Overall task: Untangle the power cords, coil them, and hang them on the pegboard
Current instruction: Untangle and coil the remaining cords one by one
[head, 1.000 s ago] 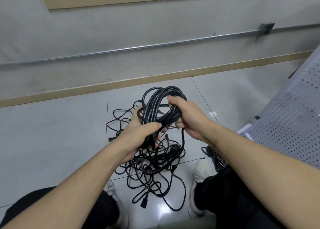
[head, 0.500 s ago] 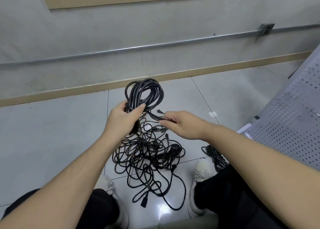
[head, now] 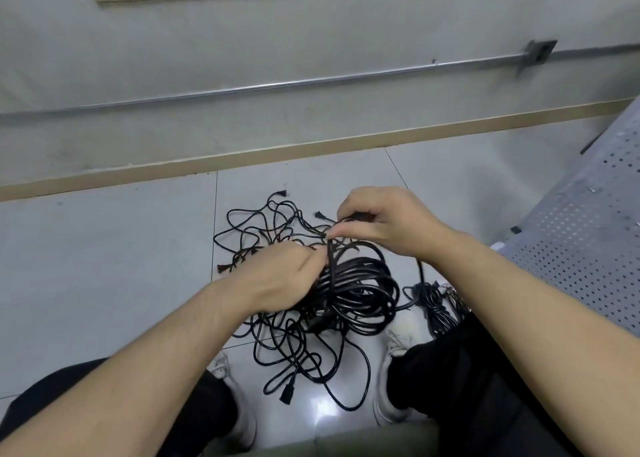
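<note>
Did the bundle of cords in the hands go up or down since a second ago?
Yes, down. The bundle, held by the left hand, was up near the baseboard; now it hangs lower, by the right shoe.

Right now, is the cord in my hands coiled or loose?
Coiled: the cord bundle hangs in stacked loops from the left hand.

Single head view — looks forward and down, close over hands (head: 346, 249), floor (head: 104, 266) beyond.
</note>
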Available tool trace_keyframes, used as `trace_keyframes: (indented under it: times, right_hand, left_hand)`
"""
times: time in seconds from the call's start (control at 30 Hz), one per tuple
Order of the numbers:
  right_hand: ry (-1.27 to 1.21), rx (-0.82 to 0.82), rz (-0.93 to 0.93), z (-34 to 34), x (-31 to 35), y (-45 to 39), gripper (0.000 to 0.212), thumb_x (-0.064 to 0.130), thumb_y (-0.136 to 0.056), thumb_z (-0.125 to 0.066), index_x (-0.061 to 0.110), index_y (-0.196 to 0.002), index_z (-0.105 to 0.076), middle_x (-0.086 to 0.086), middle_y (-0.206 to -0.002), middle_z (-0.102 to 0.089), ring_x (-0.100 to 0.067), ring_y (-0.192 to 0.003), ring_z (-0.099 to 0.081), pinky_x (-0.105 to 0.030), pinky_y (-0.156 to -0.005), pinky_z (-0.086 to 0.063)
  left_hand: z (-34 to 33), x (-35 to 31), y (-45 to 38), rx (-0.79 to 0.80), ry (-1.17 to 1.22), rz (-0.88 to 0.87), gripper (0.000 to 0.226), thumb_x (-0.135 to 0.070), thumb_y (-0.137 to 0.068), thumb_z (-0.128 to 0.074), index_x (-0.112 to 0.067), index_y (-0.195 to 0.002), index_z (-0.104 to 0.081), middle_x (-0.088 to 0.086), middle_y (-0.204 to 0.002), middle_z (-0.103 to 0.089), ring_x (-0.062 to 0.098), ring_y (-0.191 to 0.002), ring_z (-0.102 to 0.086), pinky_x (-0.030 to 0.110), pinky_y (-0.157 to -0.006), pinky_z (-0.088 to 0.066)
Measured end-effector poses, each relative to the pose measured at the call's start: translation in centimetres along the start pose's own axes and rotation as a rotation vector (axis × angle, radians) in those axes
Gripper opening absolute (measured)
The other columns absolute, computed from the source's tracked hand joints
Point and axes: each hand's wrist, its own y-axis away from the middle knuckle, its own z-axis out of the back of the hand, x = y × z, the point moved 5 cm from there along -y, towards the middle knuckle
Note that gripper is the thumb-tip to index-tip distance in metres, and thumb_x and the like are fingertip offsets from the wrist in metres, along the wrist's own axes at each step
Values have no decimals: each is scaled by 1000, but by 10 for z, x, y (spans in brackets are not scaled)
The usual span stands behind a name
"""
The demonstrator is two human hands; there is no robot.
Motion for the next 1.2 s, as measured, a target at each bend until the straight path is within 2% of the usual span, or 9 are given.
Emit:
trace_keyframes:
  times: [0.3, 0.47, 0.53, 0.6, 0.67, 0.83, 1.03, 1.1, 1.2]
  right_hand:
    - [-310, 162, -297, -22, -29, -7, 40, 46, -63, -83, 19, -61, -54, 11, -55, -45, -6, -56, -36, -22, -54, -30]
    - [-378, 300, -393, -37, -58, 5, 18, 7, -93, -71, 1, -76, -69, 13, -69, -68, 2, -68, -59, -22, -68, -48]
    - [-341, 278, -492, -37, -70, 8, 20, 4, -93, -69, -16, -91, -66, -3, -77, -70, -15, -77, -65, -42, -74, -55]
    - [-298, 265, -592, -40, -74, 11, 27, 14, -88, -64, -12, -92, -62, -19, -74, -63, -32, -71, -61, -43, -66, -54]
    - [-232, 314, -648, -45, -70, 14, 22, 18, -91, -54, 6, -74, -57, -4, -62, -53, -21, -61, -45, -28, -54, -40]
    - [-42, 467, -504, -57, -43, 16, 38, 46, -106, -44, 32, -80, -68, 18, -74, -61, 2, -70, -53, -13, -68, -39]
    - [-9, 469, -383, -67, -33, 18, 30, 44, -105, -49, 32, -78, -52, 12, -77, -55, -3, -77, -52, -24, -74, -38]
    - [83, 484, -372, -64, -31, 18, 24, 44, -105, -48, 28, -89, -53, 12, -78, -55, -15, -82, -53, -29, -74, -37]
    - [283, 477, -180, -58, -14, 15, 23, 39, -107, -45, 20, -102, -57, 8, -85, -60, -22, -84, -55, -32, -71, -37]
  left_hand:
    - [2, -19, 7, -107, 123, -303, 36, -64, -90, -49, -34, -74, -60, -10, -65, -59, 13, -63, -57, 35, -62, -47]
    - [16, -2, 12, -306, 226, -172, 42, -54, -93, -42, -24, -64, -48, -9, -56, -48, 13, -53, -47, 37, -54, -40]
    - [24, 7, 12, -412, 285, -61, 45, -57, -92, -38, -24, -63, -49, -11, -53, -46, 9, -51, -43, 36, -53, -38]
    - [32, 17, 10, -500, 272, 48, 47, -60, -90, -35, -24, -63, -49, -9, -51, -45, 12, -52, -44, 38, -56, -40]
    - [38, 26, 7, -522, 209, 156, 45, -59, -91, -35, -22, -72, -52, -8, -55, -51, 17, -58, -51, 39, -62, -43]
    - [41, 52, 4, -515, 137, 352, 13, -33, -103, -37, -26, -113, -36, 1, -68, -62, 27, -66, -58, 39, -64, -43]
    - [52, 68, 8, -571, 91, 510, 39, -31, -103, -31, -28, -140, -42, 1, -96, -71, 28, -81, -58, 38, -73, -39]
    - [52, 74, 8, -541, 60, 579, 38, -33, -102, -32, -26, -134, -51, 3, -107, -70, 28, -91, -55, 36, -76, -39]
    - [55, 81, 8, -488, 37, 633, 27, -35, -98, -37, -26, -87, -60, 0, -87, -68, 25, -79, -54, 33, -63, -35]
